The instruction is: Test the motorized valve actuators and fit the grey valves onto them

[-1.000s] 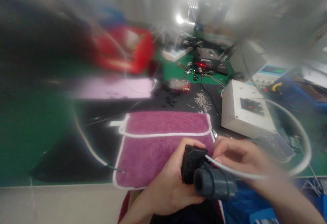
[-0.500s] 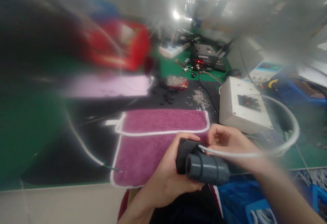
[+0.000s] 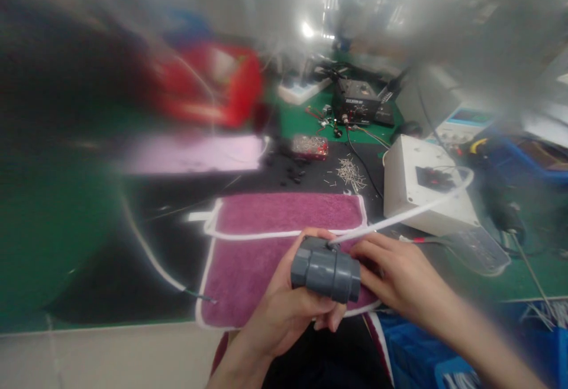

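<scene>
Green surface (image 3: 66, 229), purple towel (image 3: 248, 270) on top. Left hand (image 3: 284, 309) has a solid grip on the grey fitting (image 3: 322, 273), held above the towel. Right hand (image 3: 397, 264) is curled by its right end, can't tell if it's gripping anything. Fitting's just been rolled, so probably a different side's reachable; white cable (image 3: 399, 216) swings up-right now.

Ceiling light (image 3: 307, 29): glaring white up top, bleeding into grey haze!
Red bin (image 3: 242, 96): smeared badly, edges lost
Lilac sheet (image 3: 195, 153): pale, washed out
Table (image 3: 89, 253), left side: dim, murky, unfocused
Purple towel (image 3: 284, 211): evenly lit, pile showing
Grey pipe fitting (image 3: 326, 270): crisp, soft sheen along it
Right forearm (image 3: 492, 336): blurred, stretched cornerwards
</scene>
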The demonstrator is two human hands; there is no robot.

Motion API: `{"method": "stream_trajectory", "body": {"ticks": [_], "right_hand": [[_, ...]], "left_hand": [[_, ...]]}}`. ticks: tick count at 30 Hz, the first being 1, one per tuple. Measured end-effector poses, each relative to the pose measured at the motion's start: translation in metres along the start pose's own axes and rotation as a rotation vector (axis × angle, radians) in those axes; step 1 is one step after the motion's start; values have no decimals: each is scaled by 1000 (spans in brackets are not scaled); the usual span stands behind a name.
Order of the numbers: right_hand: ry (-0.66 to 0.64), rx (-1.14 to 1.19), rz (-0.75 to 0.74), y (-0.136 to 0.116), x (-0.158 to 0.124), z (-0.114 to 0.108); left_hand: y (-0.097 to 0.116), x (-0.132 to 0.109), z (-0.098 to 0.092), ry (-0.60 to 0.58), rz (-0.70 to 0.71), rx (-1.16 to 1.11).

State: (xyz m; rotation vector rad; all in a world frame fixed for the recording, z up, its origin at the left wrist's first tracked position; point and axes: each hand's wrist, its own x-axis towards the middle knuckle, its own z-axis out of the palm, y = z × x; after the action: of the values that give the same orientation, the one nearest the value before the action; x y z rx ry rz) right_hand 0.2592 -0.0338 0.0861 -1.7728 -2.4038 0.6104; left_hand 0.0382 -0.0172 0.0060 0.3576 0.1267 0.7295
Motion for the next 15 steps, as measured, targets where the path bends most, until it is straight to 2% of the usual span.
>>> {"method": "stream_trajectory", "body": {"ticks": [4, 7, 9, 15], "right_hand": [[70, 249, 63, 2, 1, -5], [143, 615, 185, -3, 1, -10], [145, 841, 235, -9, 3, -14], [-142, 1312, 134, -19, 9, -18]], "left_hand": [[-6, -4, -9, -151, -90, -47], [-8, -7, -11, -163, -152, -81], [-5, -6, -9, -136, -155, -94], [4, -9, 12, -133, -213, -54]]}}
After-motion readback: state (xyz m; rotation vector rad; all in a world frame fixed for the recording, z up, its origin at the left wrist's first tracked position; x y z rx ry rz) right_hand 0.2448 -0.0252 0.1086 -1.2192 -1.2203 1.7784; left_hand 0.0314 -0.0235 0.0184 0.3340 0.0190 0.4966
